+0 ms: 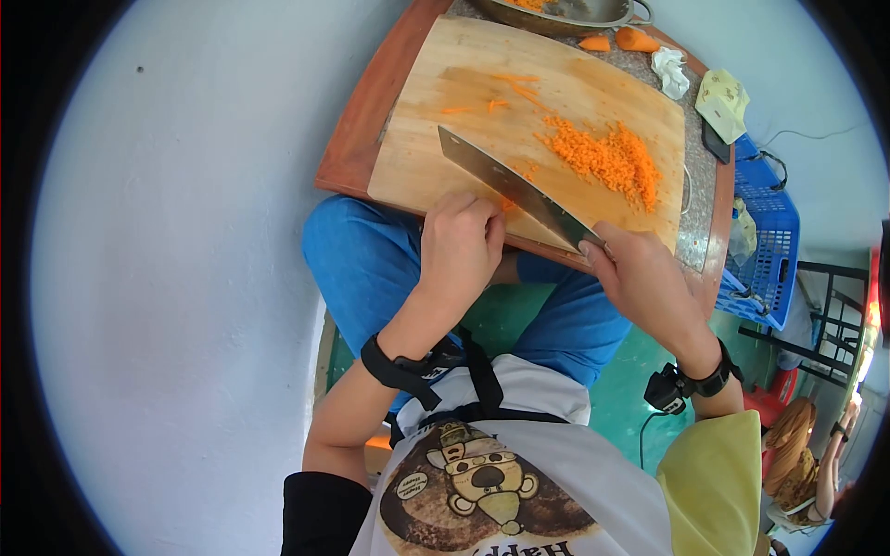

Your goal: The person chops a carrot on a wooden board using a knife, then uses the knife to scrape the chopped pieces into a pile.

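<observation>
A wide-bladed cleaver slants across the near part of the wooden cutting board. My right hand is closed around its handle at the board's near right. Just left of the blade, my left hand is closed, its fingertips curled down on the board edge. A little orange carrot shows by those fingertips; most of what they pinch is hidden. Finely diced carrot lies heaped on the right of the board beyond the blade. Several thin carrot strips are scattered farther back.
A metal pan holding some carrot stands at the back. Beside it are carrot pieces, crumpled tissue, a tissue pack and a phone. A blue basket is at right. Another person sits at far right.
</observation>
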### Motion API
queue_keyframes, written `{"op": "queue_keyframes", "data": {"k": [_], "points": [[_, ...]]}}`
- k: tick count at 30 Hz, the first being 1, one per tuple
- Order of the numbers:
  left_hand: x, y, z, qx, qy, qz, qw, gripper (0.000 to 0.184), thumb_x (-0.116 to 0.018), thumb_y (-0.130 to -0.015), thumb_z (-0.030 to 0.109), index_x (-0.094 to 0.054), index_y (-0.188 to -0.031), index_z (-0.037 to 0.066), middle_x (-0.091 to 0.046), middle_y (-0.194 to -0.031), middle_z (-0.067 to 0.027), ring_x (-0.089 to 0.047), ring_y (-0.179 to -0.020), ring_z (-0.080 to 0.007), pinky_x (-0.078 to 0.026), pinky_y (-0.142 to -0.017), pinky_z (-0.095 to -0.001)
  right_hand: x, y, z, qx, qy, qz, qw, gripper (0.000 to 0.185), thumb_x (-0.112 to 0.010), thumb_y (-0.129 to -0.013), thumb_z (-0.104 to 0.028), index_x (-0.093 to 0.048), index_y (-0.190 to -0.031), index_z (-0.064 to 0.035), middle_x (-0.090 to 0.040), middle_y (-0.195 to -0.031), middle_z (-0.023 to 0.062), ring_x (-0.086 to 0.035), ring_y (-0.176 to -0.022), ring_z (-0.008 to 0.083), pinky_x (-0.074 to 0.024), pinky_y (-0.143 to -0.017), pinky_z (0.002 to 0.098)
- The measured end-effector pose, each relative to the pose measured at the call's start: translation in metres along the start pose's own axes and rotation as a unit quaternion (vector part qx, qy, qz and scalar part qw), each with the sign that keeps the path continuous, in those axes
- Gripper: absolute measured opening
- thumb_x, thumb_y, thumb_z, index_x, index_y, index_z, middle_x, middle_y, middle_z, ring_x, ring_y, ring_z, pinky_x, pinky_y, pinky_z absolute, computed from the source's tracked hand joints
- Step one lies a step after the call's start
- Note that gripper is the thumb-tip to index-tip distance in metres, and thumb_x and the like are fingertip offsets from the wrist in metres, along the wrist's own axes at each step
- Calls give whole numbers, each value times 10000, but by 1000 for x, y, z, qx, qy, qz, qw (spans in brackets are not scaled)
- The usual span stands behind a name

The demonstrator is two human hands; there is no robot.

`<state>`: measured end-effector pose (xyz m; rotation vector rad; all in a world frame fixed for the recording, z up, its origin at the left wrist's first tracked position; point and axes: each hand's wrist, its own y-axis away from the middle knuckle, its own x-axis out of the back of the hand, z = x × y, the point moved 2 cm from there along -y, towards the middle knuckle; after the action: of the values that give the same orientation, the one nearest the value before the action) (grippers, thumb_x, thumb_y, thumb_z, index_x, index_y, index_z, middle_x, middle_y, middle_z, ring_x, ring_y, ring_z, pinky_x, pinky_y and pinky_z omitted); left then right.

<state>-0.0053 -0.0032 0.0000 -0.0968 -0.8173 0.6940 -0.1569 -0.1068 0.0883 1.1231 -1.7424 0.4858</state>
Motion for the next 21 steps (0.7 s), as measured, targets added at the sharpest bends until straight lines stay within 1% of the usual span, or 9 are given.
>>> {"op": "queue_keyframes", "data": {"k": [3, 7, 9, 12, 15, 21], "points": [[1, -1, 0, -19, -7, 3, 1000, 25, -643, -714, 11, -639, -720, -13, -560, -671, -127, -561, -649, -286, -457, -606, -369, -1, -3, -1, -8, 17, -15, 1000, 140, -534, -866, -144, -521, -803, -20, -567, -637, 200, -569, -633, 397, -443, -569, 473], [-1, 0, 0, -8, -6, -5, 1000, 31, -644, -720, 18, -635, -720, -12, -557, -661, -123, -557, -645, -283, -454, -607, -363, -7, -5, 0, -2, 14, 7, 1000, 144, -531, -866, -144, -518, -799, -18, -563, -635, 204, -570, -637, 397, -443, -571, 476], [0, 0, 1, -2, -5, -5, 1000, 34, -643, -722, 21, -635, -721, -12, -557, -658, -122, -556, -643, -282, -453, -606, -362, -7, -7, 1, 5, -23, 14, 1000, 149, -531, -866, -144, -516, -788, -18, -562, -634, 201, -568, -633, 398, -443, -568, 475], [1, -1, 1, 7, -4, -8, 1000, 48, -647, -725, 33, -632, -717, -12, -556, -654, -123, -559, -644, -278, -454, -605, -361, -6, -4, 2, 20, -15, 29, 999, 158, -535, -865, -150, -513, -779, -20, -562, -631, 196, -566, -626, 398, -443, -561, 471], [1, -1, 1, 4, -17, -8, 1000, 57, -650, -724, 40, -629, -713, -12, -558, -654, -125, -562, -647, -277, -454, -605, -362, -1, 0, -3, 0, -15, 12, 1000, 163, -538, -864, -152, -511, -773, -20, -562, -627, 190, -566, -628, 395, -444, -561, 466], [1, -1, 1, 6, -5, -4, 1000, 61, -652, -722, 39, -627, -708, -16, -564, -658, -127, -566, -650, -279, -454, -606, -363, -1, 1, -5, 10, -9, 16, 1000, 158, -540, -862, -151, -510, -776, -22, -561, -625, 189, -564, -624, 395, -446, -561, 462]]}}
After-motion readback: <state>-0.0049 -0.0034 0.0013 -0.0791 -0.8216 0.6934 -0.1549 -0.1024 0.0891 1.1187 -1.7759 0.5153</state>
